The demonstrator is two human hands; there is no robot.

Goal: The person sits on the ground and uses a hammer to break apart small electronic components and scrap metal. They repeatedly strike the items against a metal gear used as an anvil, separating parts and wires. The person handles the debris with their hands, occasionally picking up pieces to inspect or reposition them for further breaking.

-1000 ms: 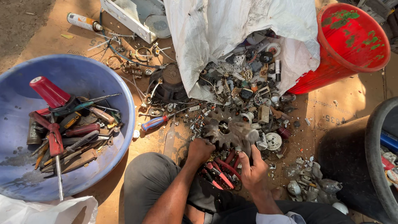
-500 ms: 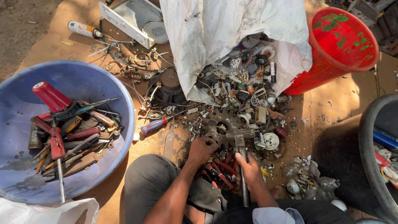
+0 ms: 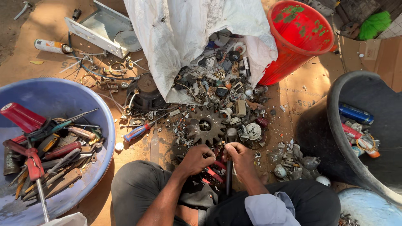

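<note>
A white sack (image 3: 188, 46) is spilling a heap of scrap parts (image 3: 226, 96) onto the cardboard floor (image 3: 293, 96). A blue basin (image 3: 79, 100) on the left is holding hand tools, and a red bucket (image 3: 299, 39) is leaning at the upper right. A rusty gear wheel (image 3: 205, 125) is lying just above the hands. The right hand (image 3: 238, 154) is clenching a dark hammer (image 3: 229, 167) near its head. The left hand (image 3: 197, 159) is closing over red-handled tools (image 3: 211, 173); whether it is gripping them, I cannot tell.
</note>
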